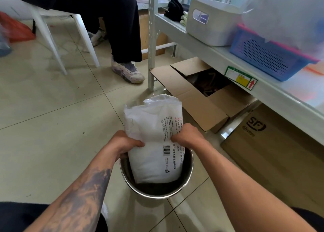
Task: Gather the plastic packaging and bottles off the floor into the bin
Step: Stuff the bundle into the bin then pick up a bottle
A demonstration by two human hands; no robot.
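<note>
A large white plastic package point(150, 126) with printed text and a barcode stands upright, its lower end inside a round shiny metal bin point(188, 170) on the tiled floor. Its upper half sticks out above the rim. My left hand point(125, 142) grips the package's left edge just above the bin's rim. My right hand point(186, 135) grips its right edge at about the same height. The bin's bottom is hidden by the package.
A metal shelf rack point(219, 56) runs along the right, carrying a white container point(212, 21) and a blue basket point(268, 58). Open cardboard boxes point(196, 98) lie under it. A person sits on a white chair point(52, 38) ahead, with their foot point(128, 72) on the floor. A red bag point(15, 28) lies far left.
</note>
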